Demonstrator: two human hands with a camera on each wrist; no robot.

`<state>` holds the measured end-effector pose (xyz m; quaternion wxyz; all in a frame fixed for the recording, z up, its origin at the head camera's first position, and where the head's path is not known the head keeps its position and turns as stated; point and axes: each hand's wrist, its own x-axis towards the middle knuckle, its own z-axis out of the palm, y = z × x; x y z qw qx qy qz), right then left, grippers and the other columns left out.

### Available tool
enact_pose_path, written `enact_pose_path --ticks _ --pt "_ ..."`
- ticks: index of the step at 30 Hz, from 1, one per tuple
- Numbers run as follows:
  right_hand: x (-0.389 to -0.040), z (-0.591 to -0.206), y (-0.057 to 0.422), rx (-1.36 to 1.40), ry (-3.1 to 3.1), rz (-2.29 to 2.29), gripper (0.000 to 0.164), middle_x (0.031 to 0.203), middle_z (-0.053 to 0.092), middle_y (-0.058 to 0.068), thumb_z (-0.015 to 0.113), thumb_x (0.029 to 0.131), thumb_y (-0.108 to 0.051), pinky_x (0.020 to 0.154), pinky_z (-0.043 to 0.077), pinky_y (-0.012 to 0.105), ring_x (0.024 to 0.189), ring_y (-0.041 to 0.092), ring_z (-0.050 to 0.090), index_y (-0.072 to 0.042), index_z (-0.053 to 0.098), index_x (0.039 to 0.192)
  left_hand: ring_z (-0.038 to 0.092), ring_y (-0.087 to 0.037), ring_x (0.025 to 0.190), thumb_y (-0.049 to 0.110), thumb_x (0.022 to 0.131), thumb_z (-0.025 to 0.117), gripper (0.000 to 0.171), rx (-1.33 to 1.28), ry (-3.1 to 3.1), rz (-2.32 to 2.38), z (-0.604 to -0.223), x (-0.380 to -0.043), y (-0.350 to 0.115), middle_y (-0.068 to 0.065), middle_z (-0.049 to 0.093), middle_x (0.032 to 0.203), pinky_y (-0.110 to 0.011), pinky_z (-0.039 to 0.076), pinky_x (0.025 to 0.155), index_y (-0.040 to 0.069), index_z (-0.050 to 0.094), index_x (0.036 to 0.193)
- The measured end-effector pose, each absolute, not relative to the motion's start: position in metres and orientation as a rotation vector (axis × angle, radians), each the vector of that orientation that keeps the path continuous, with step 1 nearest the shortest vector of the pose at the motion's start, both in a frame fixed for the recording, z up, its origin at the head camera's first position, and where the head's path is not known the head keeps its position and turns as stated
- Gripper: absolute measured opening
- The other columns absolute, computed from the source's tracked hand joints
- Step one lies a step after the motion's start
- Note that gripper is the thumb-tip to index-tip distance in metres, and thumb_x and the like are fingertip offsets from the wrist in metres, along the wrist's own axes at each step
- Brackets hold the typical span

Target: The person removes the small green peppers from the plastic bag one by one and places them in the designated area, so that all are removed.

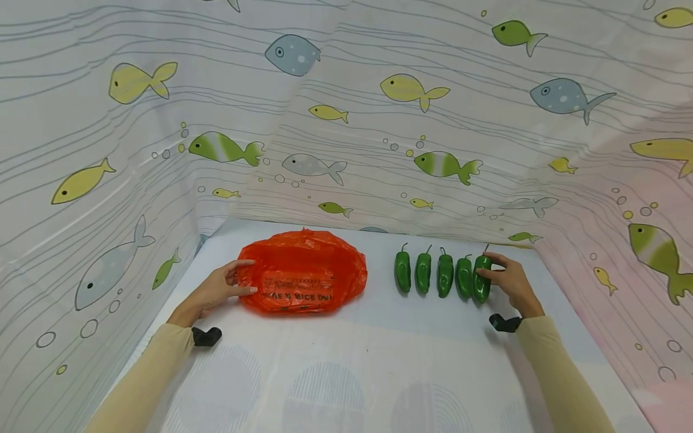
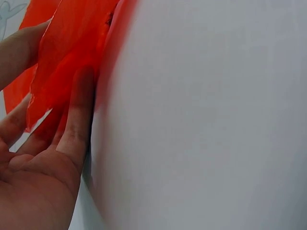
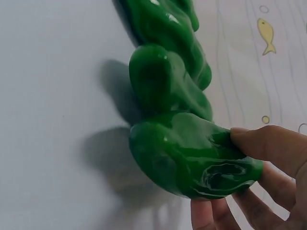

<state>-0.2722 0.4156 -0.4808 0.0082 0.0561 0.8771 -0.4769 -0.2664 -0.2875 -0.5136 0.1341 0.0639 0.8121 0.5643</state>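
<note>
A red plastic bag (image 1: 303, 246) with dark printing lies on the left half of the white table, its mouth spread wide. My left hand (image 1: 219, 288) grips the bag's left edge; in the left wrist view some fingers (image 2: 82, 103) show through the thin red film. Over on the right, several glossy green chili peppers (image 1: 424, 273) stand in a row, stems pointing away from me. My right hand (image 1: 509, 281) pinches the rightmost chili pepper (image 3: 192, 153) between thumb and fingers, close beside its neighbour (image 3: 153, 81).
The white table (image 1: 346, 367) carries pale round prints near its front. Fish-patterned sheeting (image 1: 346, 132) rises behind the table and along both sides. A small black device (image 1: 207, 337) sits at the left wrist, and another black device (image 1: 505, 323) at the right.
</note>
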Motion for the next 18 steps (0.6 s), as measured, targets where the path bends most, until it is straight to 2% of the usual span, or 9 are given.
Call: enact_pose_path --ticks 2,5,9,12,15,18 --pt "-0.274 -0.482 0.417 0.167 2.740 -1.485 0.073 0.160 0.032 0.029 0.072 0.099 -0.024 0.109 0.039 0.059 0.121 0.031 0.054 -0.002 0.036 0.158 0.048 -0.040 0.133 0.021 0.085 0.086 0.086 0.194 2.353 1.639 -0.514 -0.267 -0.288 -0.026 0.040 0.155 -0.023 0.053 0.091 0.011 0.039 0.157" --pt "-0.276 -0.484 0.419 0.164 2.749 -1.461 0.072 0.160 0.033 0.028 0.072 0.099 -0.025 0.107 0.042 0.056 0.116 0.025 0.055 -0.002 0.037 0.157 0.049 -0.039 0.132 0.021 0.085 0.086 0.086 0.202 2.358 1.636 -0.514 -0.267 -0.288 -0.026 0.041 0.154 -0.023 0.053 0.091 0.011 0.040 0.156" --pt "-0.278 -0.486 0.421 0.161 2.766 -1.416 0.071 0.159 0.034 0.029 0.071 0.100 -0.023 0.098 0.049 0.044 0.124 0.034 0.053 0.000 0.036 0.157 0.049 -0.039 0.132 0.021 0.085 0.087 0.085 0.201 2.358 1.636 -0.514 -0.267 -0.288 -0.026 0.042 0.153 -0.024 0.053 0.091 0.011 0.040 0.156" --pt "-0.278 -0.487 0.422 0.179 2.766 -1.403 0.071 0.159 0.032 0.031 0.069 0.100 -0.021 0.094 0.049 0.039 0.130 0.042 0.049 0.002 0.034 0.157 0.048 -0.039 0.133 0.021 0.086 0.086 0.085 0.201 2.356 1.632 -0.514 -0.267 -0.288 -0.026 0.042 0.153 -0.024 0.053 0.092 0.010 0.039 0.156" --pt "-0.280 -0.489 0.424 0.226 2.761 -1.392 0.070 0.160 0.032 0.030 0.069 0.100 -0.021 0.091 0.050 0.035 0.129 0.042 0.048 0.000 0.035 0.158 0.048 -0.039 0.134 0.022 0.086 0.086 0.085 0.195 2.358 1.624 -0.514 -0.267 -0.287 -0.026 0.041 0.154 -0.023 0.053 0.092 0.010 0.039 0.156" --pt "-0.283 -0.492 0.426 0.250 2.767 -1.370 0.070 0.160 0.032 0.028 0.068 0.101 -0.024 0.084 0.050 0.027 0.124 0.037 0.050 -0.001 0.035 0.158 0.047 -0.039 0.134 0.021 0.086 0.086 0.086 0.191 2.359 1.626 -0.512 -0.266 -0.287 -0.026 0.041 0.154 -0.023 0.052 0.091 0.010 0.039 0.156"
